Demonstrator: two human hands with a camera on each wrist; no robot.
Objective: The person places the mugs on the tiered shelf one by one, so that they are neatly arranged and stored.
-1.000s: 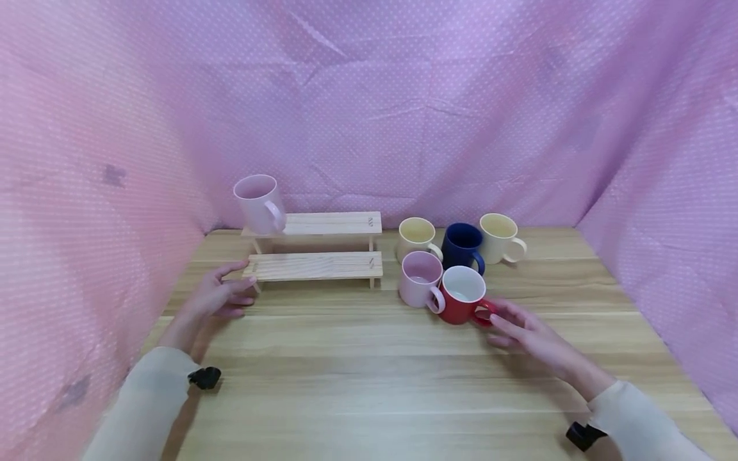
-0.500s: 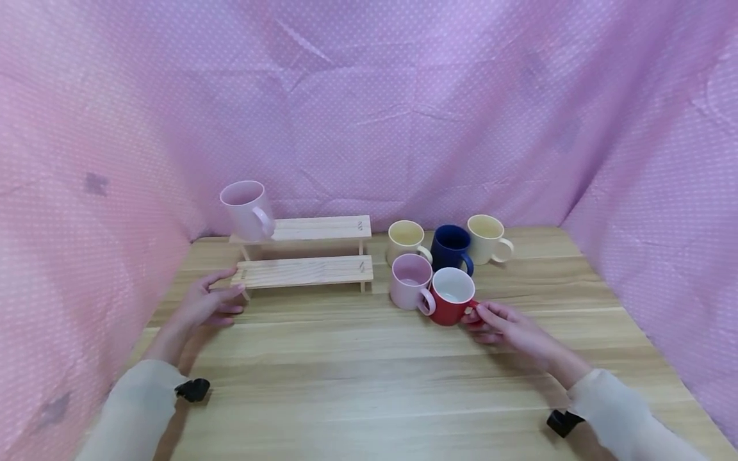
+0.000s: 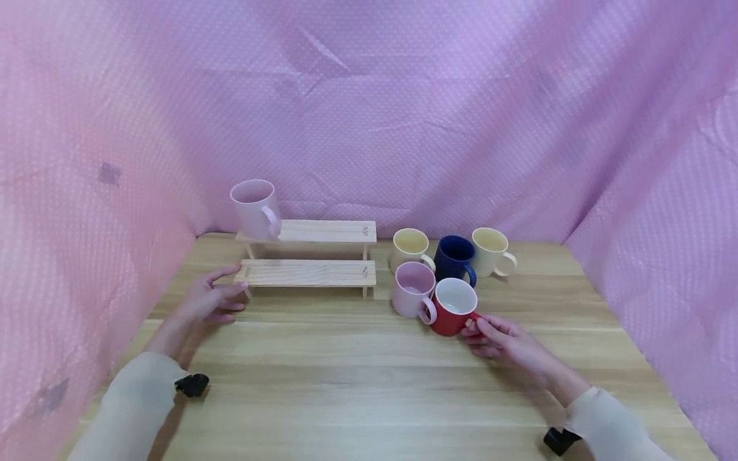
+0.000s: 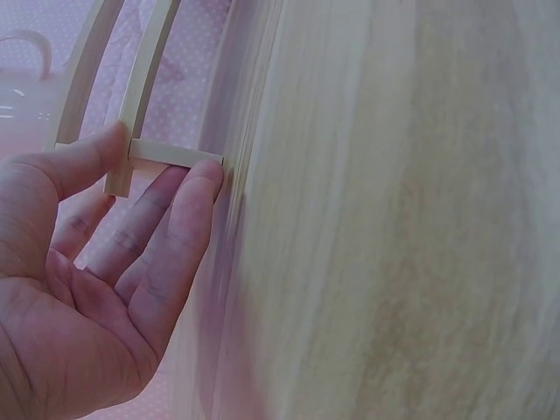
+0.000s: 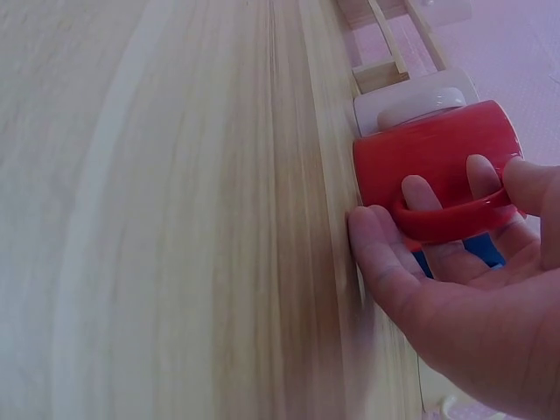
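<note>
Dotted pink cloth (image 3: 346, 115) at the back, wood table (image 3: 328, 384) under the fingers. At far left, left hand (image 3: 207, 299), with thumb and finger pinching the end of the front shelf (image 3: 305, 273). Looks light and stiff; good to hold by that end. Up past those fingers, on the back shelf (image 3: 325, 231), pink mug (image 3: 252, 216). Farther right, between both hands' fingers, yellow mug (image 3: 407, 250), second pink mug (image 3: 408, 301) and blue mug (image 3: 452, 259). Just beside the right fingers, red mug (image 3: 451, 320), upright. Seems hard, smooth, maybe slippery, and could chip; best held by the handle (image 5: 437, 226) (right there in the bent fingers of the right hand (image 3: 504, 346)). Beyond those fingers, second yellow mug (image 3: 487, 259). All counted: two shelves and six mugs, with two pink, two yellow, one blue, one red.
</note>
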